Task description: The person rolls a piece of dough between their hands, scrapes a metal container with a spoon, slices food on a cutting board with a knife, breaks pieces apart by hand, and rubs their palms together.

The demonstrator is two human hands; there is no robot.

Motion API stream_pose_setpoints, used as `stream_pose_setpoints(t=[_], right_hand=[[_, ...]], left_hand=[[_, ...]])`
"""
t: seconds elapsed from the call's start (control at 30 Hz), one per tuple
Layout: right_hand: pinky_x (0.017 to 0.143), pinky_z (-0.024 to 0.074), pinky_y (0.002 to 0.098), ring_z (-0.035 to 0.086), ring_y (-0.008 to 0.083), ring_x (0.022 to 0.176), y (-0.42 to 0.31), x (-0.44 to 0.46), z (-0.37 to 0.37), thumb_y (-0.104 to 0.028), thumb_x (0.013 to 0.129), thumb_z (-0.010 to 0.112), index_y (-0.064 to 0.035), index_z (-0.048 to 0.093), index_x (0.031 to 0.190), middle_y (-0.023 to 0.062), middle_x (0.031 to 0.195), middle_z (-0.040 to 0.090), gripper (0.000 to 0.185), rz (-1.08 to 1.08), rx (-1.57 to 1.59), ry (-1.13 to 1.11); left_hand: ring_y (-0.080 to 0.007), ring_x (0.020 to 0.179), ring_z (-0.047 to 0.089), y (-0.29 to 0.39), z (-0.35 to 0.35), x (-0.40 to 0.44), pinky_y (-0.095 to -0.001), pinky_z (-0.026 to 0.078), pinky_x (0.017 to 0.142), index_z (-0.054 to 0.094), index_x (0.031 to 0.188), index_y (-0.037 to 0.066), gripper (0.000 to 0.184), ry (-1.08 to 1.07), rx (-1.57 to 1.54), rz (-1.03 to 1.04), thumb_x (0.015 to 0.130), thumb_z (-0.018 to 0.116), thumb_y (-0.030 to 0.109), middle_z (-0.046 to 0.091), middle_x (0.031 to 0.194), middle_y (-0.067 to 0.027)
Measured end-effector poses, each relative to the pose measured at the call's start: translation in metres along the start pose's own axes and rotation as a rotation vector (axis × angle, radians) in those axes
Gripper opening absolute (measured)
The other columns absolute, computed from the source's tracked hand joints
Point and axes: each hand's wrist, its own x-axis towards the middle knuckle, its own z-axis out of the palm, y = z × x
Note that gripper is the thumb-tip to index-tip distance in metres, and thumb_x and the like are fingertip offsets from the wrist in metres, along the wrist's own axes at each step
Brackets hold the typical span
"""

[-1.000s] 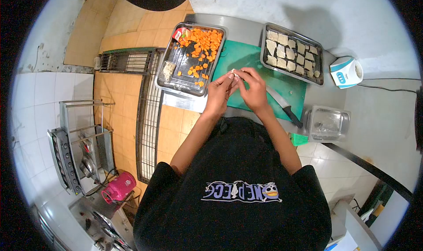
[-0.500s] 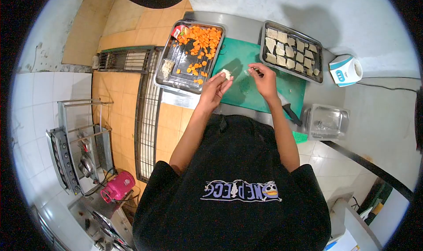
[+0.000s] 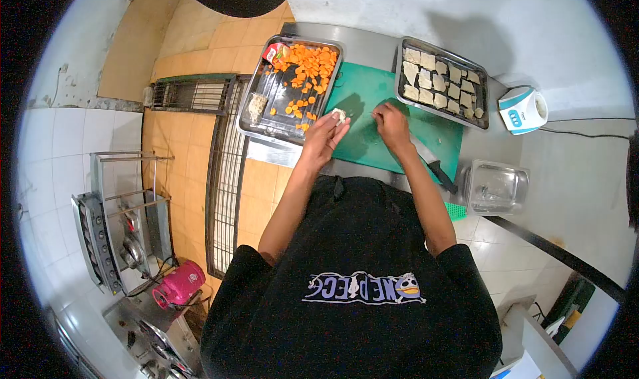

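My left hand (image 3: 322,139) is closed around a small whitish, crumbly-looking lump (image 3: 339,115), held over the left part of the green cutting board (image 3: 366,146). What the lump is made of I cannot make out. To its right, above the board's middle, my right hand (image 3: 393,127) has its fingers pinched together, and any small bit between them is hidden. A knife (image 3: 436,167) with a black handle lies on the board beside my right forearm. Left of my left hand, a metal tray (image 3: 276,109) holds sliced carrots (image 3: 309,69), a red packet (image 3: 274,53) and a pale clear-wrapped item (image 3: 255,107).
A dark tray (image 3: 484,106) of flat pale pieces (image 3: 426,78) overlaps the board's far right corner. Farther right stand a white and blue appliance (image 3: 522,110) with a cord and a clear rectangular container (image 3: 499,187). A pink gas cylinder (image 3: 178,284) stands at lower left.
My right hand has come down slightly towards me and its fingers have drawn together. The left hand still holds the whitish lump in nearly the same place. The whole view has shifted a little.
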Motion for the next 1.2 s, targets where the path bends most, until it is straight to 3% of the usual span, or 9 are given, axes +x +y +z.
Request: stream_pose_setpoints(t=[0.03,0.1,0.13,0.2,0.4,0.53,0.83,1.03,1.2], right_hand=[[0.079,0.0558,0.0451,0.070,0.0340,0.088,-0.003,0.001,0.002,-0.012,0.088,0.069,-0.0057,0.074,0.096,0.0152,0.098,0.071,0.012,-0.001,0.001,0.000],[0.074,0.0550,0.0365,0.070,0.0221,0.082,-0.011,0.001,0.009,-0.015,0.094,0.068,-0.0033,0.073,0.103,0.0108,0.095,0.074,0.016,0.052,0.599,0.026],[0.074,0.0550,0.0365,0.070,0.0221,0.082,-0.018,0.001,0.008,-0.015,0.094,0.068,-0.0033,0.073,0.103,0.0108,0.095,0.074,0.016,0.056,0.599,0.026],[0.070,0.0517,0.0284,0.065,0.0118,0.080,-0.037,0.002,-0.001,-0.019,0.097,0.067,-0.0012,0.072,0.109,0.0054,0.094,0.074,0.022,0.231,0.988,-0.105],[0.073,0.0493,0.0257,0.061,0.0082,0.084,-0.060,-0.002,-0.009,-0.019,0.099,0.065,-0.0001,0.069,0.111,0.0017,0.095,0.070,0.022,0.222,1.071,-0.193],[0.073,0.0523,0.0267,0.064,0.0103,0.082,-0.069,-0.004,-0.014,-0.018,0.097,0.069,0.0003,0.070,0.112,0.0053,0.097,0.072,0.024,0.203,1.021,-0.172],[0.081,0.0551,0.0284,0.067,0.0110,0.092,-0.070,-0.006,-0.004,-0.014,0.091,0.077,-0.0022,0.072,0.116,0.0054,0.105,0.074,0.028,0.081,1.009,-0.119],[0.079,0.0555,0.0290,0.067,0.0113,0.090,-0.065,-0.006,-0.010,-0.013,0.093,0.074,-0.0019,0.071,0.120,0.0063,0.104,0.074,0.030,0.117,0.938,-0.120],[0.075,0.0556,0.0298,0.068,0.0141,0.091,-0.066,-0.007,-0.015,-0.017,0.101,0.063,0.0011,0.068,0.125,0.0084,0.108,0.073,0.030,0.223,1.218,-0.254]], left_hand=[[-0.0245,0.113,0.067,0.001,0.003,0.000,-0.0316,0.058,0.099,0.061,0.119,-0.002,0.025,-0.020,-0.006,-0.010,0.101,0.064,0.015,0.067,0.116,-0.0105],[-0.0236,0.110,0.068,0.002,0.006,-0.003,-0.0313,0.058,0.097,0.062,0.119,-0.002,0.024,-0.021,0.011,-0.003,0.100,0.064,0.013,0.068,0.115,-0.0106],[-0.0227,0.108,0.069,0.002,0.009,-0.006,-0.0310,0.059,0.095,0.063,0.119,-0.002,0.024,-0.024,0.028,0.004,0.099,0.065,0.011,0.069,0.114,-0.0107],[-0.0233,0.109,0.069,-0.004,0.007,-0.002,-0.0315,0.059,0.096,0.063,0.119,-0.003,0.025,-0.037,0.082,0.025,0.100,0.065,0.013,0.068,0.116,-0.0116],[-0.0210,0.104,0.069,-0.001,0.017,-0.004,-0.0325,0.059,0.092,0.063,0.121,-0.005,0.028,-0.009,0.236,0.148,0.098,0.067,0.011,0.069,0.114,-0.0115],[-0.0181,0.095,0.070,0.004,0.021,-0.007,-0.0303,0.061,0.084,0.064,0.120,-0.004,0.026,0.030,0.387,0.267,0.097,0.068,0.008,0.070,0.107,-0.0099],[-0.0146,0.089,0.069,0.016,0.026,-0.010,-0.0290,0.062,0.076,0.068,0.112,-0.003,0.020,0.054,0.432,0.269,0.094,0.071,0.006,0.072,0.102,-0.0081],[-0.0141,0.090,0.069,0.014,0.023,-0.007,-0.0303,0.062,0.078,0.070,0.108,-0.002,0.018,0.026,0.614,0.403,0.094,0.072,0.008,0.072,0.104,-0.0086],[-0.0139,0.088,0.069,0.016,0.024,-0.003,-0.0281,0.059,0.073,0.072,0.110,0.000,0.020,0.068,0.889,0.592,0.092,0.073,0.007,0.073,0.104,-0.0081]])
